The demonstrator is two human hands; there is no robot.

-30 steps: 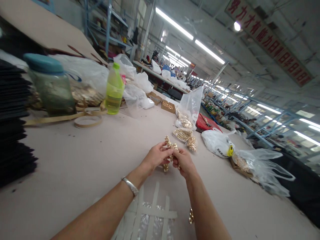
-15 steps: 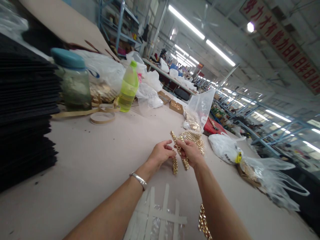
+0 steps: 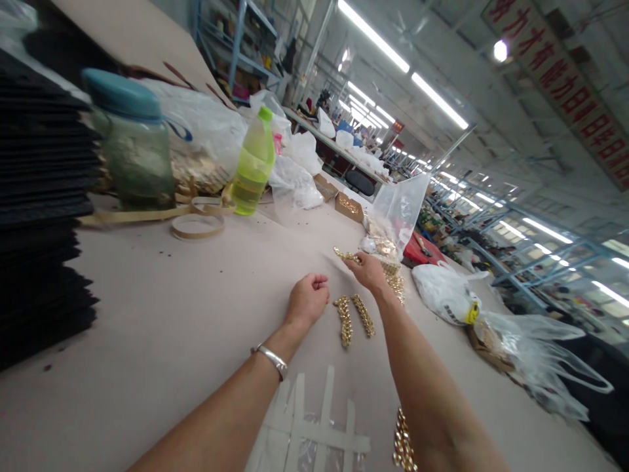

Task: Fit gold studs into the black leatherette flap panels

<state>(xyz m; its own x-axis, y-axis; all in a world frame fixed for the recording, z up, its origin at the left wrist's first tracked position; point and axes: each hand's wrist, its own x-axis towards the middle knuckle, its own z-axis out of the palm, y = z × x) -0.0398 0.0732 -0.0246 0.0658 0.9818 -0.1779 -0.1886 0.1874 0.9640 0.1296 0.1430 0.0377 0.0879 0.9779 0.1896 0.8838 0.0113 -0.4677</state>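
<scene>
My right hand (image 3: 369, 272) pinches one end of a short gold chain strip (image 3: 341, 253), which sticks out to the left of the fingers. Just under that hand and beyond it is a pile of gold chains (image 3: 394, 278), partly covered by the wrist. My left hand (image 3: 307, 301), with a silver bangle (image 3: 273, 362) on its wrist, hovers over the table with its fingers curled in; no object shows in it. Between the two forearms, two gold chain pieces (image 3: 346, 322) lie side by side. More gold chain (image 3: 403, 442) lies by my right forearm.
Pale strips (image 3: 324, 400) on clear plastic lie in front. At left are a stack of black sheets (image 3: 44, 216), a lidded jar (image 3: 137, 157), a tape roll (image 3: 197, 226) and a yellow-green bottle (image 3: 254, 164). Plastic bags (image 3: 442, 292) and a small box (image 3: 348, 206) stand right and behind.
My right hand has moved up and away with a chain strip, leaving two pieces on the table. My left hand has drawn back slightly from the chains and its fingers have curled in.
</scene>
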